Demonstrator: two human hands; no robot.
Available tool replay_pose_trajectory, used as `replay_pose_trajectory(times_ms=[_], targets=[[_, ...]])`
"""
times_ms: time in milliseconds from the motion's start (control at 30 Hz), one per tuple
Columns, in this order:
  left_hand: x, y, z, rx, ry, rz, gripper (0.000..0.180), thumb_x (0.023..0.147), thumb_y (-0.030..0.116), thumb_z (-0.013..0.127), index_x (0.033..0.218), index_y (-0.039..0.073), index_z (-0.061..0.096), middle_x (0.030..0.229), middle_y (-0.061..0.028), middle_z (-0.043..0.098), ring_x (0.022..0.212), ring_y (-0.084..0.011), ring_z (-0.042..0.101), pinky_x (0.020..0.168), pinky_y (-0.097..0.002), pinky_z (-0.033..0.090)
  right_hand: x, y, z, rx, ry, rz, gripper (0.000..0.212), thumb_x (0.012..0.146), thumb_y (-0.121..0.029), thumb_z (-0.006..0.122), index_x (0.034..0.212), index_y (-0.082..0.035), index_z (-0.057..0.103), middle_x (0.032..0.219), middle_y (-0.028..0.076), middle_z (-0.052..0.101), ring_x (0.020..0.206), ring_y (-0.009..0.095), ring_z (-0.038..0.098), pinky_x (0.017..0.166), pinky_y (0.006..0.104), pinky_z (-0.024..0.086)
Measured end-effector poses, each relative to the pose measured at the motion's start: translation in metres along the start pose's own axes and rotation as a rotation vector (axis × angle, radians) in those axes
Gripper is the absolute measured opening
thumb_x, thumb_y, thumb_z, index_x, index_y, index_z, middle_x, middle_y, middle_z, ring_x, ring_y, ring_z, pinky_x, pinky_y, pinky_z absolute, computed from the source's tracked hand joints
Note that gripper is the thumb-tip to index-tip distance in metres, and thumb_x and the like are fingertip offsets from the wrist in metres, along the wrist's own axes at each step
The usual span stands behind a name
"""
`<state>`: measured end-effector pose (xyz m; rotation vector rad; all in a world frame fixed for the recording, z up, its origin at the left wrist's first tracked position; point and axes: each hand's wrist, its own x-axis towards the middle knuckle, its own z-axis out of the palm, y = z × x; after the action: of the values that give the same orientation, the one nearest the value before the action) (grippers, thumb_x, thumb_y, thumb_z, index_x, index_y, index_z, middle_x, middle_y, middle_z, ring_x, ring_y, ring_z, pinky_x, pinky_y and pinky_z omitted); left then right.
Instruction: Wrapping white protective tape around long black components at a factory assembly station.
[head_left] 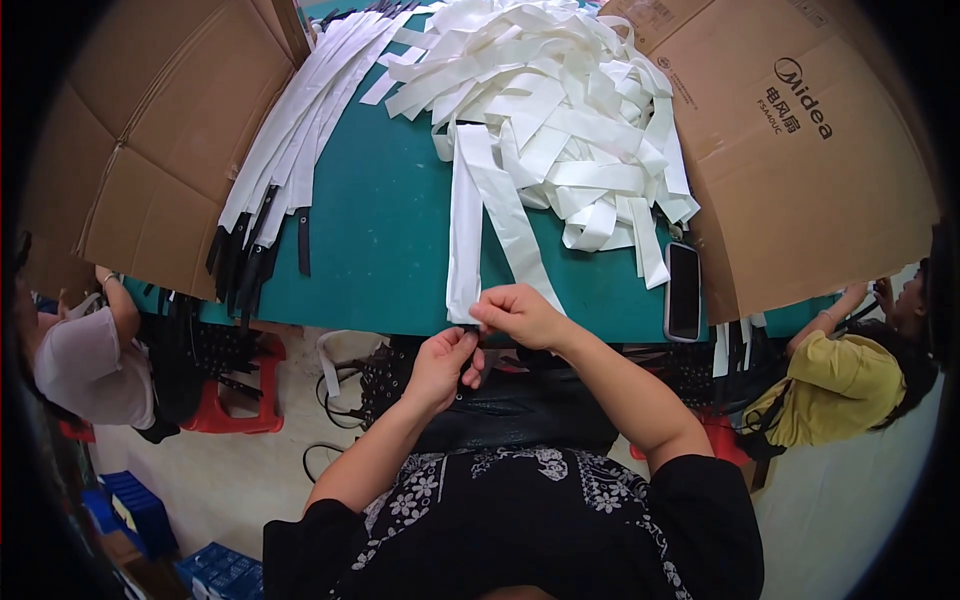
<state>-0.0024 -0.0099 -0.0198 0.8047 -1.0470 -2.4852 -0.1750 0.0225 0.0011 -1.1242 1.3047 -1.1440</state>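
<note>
Fingers closed: both hands at a long, flat white sleeve (466,220).
I see the right hand (520,315) pinching its near end, the left hand (438,372) a black strap (471,328) just below. Smooth green table (380,220) beneath, brown cardboard panels (190,150) (790,180) flanking; sleeve axis fore-and-aft, near end toward the wearer.

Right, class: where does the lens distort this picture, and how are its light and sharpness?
Head view: black, curved corners and a bowed near edge on the green table; head view: fairly even light, palest on the heaped white strips, with soft shadows in their folds; head view: left hand and right hand without obvious motion blur.
</note>
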Motion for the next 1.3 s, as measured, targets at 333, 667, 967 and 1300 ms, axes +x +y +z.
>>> replay_pose_trajectory(times_ms=[333, 667, 967, 1300], targets=[[-0.02, 0.003, 0.002, 0.131, 0.187, -0.02, 0.025, 0.091, 0.032, 0.043, 0.094, 0.007, 0.044, 0.054, -0.0011, 0.043, 0.034, -0.0057, 0.03, 0.031, -0.0192, 0.029, -0.019, 0.003, 0.021, -0.024, -0.263, 0.238, 0.029, 0.085, -0.023, 0.053, 0.067, 0.0, 0.058, 0.061, 0.001, 0.056, 0.057, 0.007, 0.049, 0.055, 0.0226, 0.041], [-0.007, 0.023, -0.013, 0.051, 0.152, 0.008, 0.026, 0.091, 0.031, 0.042, 0.098, 0.005, 0.045, 0.055, 0.0015, 0.04, 0.032, -0.004, 0.026, 0.029, -0.0193, 0.019, 0.005, 0.01, 0.011, -0.07, -0.158, 0.337, 0.022, 0.083, -0.024, 0.055, 0.079, -0.003, 0.062, 0.065, 0.003, 0.059, 0.056, 0.009, 0.053, 0.053, 0.0219, 0.042], [-0.052, 0.022, -0.031, 0.329, 0.119, 0.014, 0.023, 0.09, 0.022, 0.046, 0.105, 0.005, 0.048, 0.059, 0.0034, 0.044, 0.039, -0.0028, 0.033, 0.035, -0.0183, 0.023, 0.095, -0.055, -0.116, 0.656, 0.696, 0.019, 0.061, 0.077, -0.029, 0.066, 0.123, -0.01, 0.031, 0.105, 0.012, 0.05, 0.093, 0.027, 0.053, 0.079, 0.0424, 0.044], [-0.026, 0.049, -0.015, 0.365, 0.049, 0.018, 0.019, 0.089, 0.022, 0.047, 0.087, 0.003, 0.051, 0.057, 0.0023, 0.048, 0.048, -0.0037, 0.042, 0.044, -0.0192, 0.034, 0.276, -0.196, -0.322, -0.219, 1.072, -0.051, 0.053, 0.071, -0.011, 0.062, 0.112, 0.008, 0.034, 0.085, 0.016, 0.052, 0.062, 0.02, 0.053, 0.05, 0.031, 0.046]])
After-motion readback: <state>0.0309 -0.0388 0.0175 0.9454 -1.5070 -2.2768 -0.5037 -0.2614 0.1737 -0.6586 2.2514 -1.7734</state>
